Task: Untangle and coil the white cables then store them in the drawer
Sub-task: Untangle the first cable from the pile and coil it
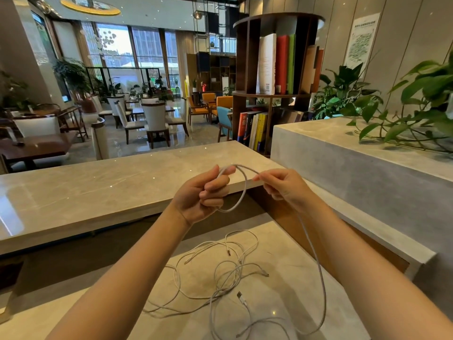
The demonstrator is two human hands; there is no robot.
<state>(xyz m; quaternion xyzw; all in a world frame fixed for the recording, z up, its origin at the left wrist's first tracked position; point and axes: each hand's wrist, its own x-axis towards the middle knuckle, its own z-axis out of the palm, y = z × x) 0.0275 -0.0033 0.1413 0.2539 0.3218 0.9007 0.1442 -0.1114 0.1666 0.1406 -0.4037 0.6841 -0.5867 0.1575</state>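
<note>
I hold one white cable [245,190] up above the counter, bent into a loop. My left hand [206,192] grips the loop with curled fingers, the thumb pressing it at the top. To the right, my right hand [279,184] pinches the same cable between thumb and fingertips. From there the cable hangs down in a long curve [321,278] to the lower counter [289,244]. A tangle of several other white cables [228,273] lies on that counter below my hands, with a plug end [241,296] showing. No drawer is in view.
A higher marble counter [98,190] runs across behind my hands. On the right a grey ledge [355,168] carries green plants [416,106]. Behind it stands a round bookshelf [277,69]; a lounge with chairs and tables fills the background.
</note>
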